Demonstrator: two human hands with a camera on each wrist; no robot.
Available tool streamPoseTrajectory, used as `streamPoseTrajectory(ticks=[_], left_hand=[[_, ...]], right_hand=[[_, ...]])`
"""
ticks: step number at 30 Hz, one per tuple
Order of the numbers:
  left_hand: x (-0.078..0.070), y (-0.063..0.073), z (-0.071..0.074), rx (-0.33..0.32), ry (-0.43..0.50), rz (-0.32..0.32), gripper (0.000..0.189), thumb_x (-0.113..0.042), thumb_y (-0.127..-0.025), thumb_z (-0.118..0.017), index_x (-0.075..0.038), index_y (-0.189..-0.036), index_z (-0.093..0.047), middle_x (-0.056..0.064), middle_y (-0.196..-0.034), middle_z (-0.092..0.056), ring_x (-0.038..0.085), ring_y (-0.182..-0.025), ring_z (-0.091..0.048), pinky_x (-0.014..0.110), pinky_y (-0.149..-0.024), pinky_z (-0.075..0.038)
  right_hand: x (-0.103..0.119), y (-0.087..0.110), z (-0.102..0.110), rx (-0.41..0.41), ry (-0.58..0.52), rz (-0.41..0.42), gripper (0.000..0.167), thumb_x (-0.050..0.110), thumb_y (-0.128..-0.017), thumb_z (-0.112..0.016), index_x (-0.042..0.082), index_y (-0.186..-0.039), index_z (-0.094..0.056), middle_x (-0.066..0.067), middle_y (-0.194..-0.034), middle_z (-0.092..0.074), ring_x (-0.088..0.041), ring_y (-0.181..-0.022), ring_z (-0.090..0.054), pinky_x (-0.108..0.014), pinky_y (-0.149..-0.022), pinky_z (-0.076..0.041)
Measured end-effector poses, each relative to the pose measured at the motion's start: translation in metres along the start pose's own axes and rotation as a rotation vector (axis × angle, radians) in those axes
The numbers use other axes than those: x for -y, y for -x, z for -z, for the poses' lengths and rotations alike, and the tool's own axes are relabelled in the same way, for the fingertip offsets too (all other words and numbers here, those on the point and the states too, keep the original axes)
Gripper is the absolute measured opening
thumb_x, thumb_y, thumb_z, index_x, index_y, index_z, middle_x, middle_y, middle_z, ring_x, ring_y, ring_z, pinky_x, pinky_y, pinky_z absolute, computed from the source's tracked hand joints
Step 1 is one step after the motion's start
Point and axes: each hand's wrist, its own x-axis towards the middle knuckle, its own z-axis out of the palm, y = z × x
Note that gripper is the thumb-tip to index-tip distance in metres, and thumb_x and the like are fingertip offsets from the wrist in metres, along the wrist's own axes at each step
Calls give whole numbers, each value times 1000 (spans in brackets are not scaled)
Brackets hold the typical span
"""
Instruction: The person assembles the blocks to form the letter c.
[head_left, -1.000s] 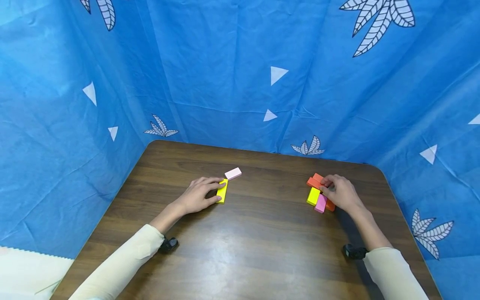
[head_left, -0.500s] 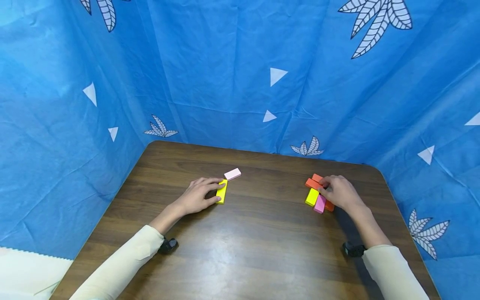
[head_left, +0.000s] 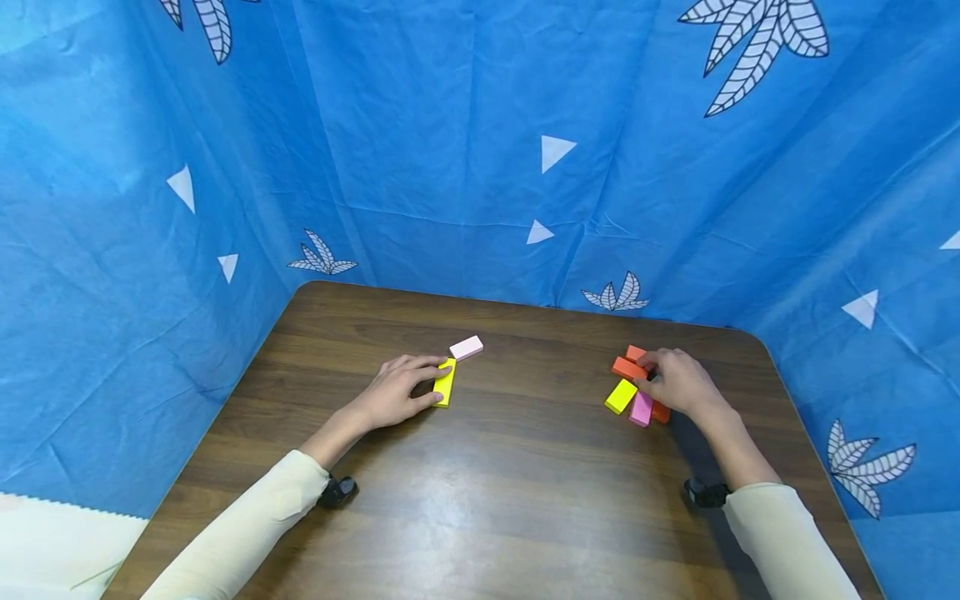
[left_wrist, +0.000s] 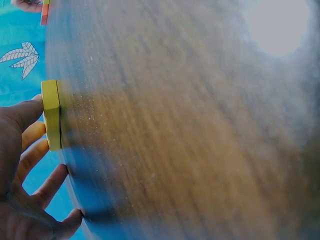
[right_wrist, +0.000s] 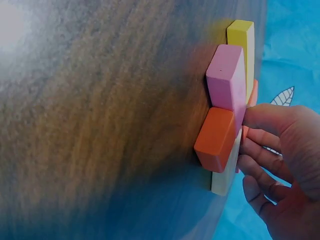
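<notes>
Touching yellow block [head_left: 445, 385], flat on table [head_left: 480, 500], with left hand [head_left: 397, 392], fingers spread apart; close to pale block [head_left: 467, 347], visible from head only. Thumb-first at pink block [right_wrist: 227, 75] with right hand [right_wrist: 290, 155]; cannot tell whether clamped. Visible from right wrist only: cream block [right_wrist: 220, 183] behind orange block [right_wrist: 215, 136].

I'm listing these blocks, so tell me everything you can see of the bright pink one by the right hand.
The pink block is a plain, slim cuboid with softened edges, looking like painted wood. It lies on the table, between a yellow block on its left and an orange block on its right, seemingly touching the orange one. The right hand has its thumb by the block's far end; contact there is unclear.
</notes>
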Motion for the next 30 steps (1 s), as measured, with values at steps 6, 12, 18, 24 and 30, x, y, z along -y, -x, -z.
streamPoseTrajectory(ticks=[6,12,18,24,30], left_hand=[[0,0,1,-2,0,5,53,-40,-104,-73,-23,-153,-63,-2,-167,-52,34,-149,-51,70,-122,-34],[0,0,1,-3,0,-2,53,-40,-104,-73,-22,-153,-63,-2,-166,-53,34,-149,-52,70,-121,-35],[1,1,0,-6,8,-2,54,-39,-103,-74,-23,-154,-62,-2,-166,-53,33,-148,-52,70,-121,-34],[0,1,0,-2,14,4,55,-38,-103,-74,-24,-155,-61,-3,-167,-52,32,-148,-52,70,-120,-35],[0,1,0,-3,13,6,55,-38,-103,-74,-24,-155,-61,-2,-166,-53,32,-147,-53,70,-121,-35]], right_hand=[[-2,-1,-2,-11,-26,-9,49,16,-94,-81,-3,-138,-68,-27,-128,-69,-39,-107,-60,-63,-101,-59],[-3,0,-4,-11,-35,-22,49,16,-95,-80,-2,-139,-68,-27,-130,-68,-40,-109,-59,-63,-102,-58],[-3,0,-4,-18,-48,-16,49,18,-95,-80,-1,-139,-68,-25,-128,-68,-39,-109,-59,-62,-100,-58],[-1,-1,-5,-37,-38,16,50,18,-94,-81,-2,-138,-69,-24,-123,-68,-39,-107,-60,-62,-99,-58],[1,-3,-5,-60,-38,29,48,19,-94,-81,-1,-136,-70,-21,-120,-68,-38,-108,-60,-62,-99,-57]])
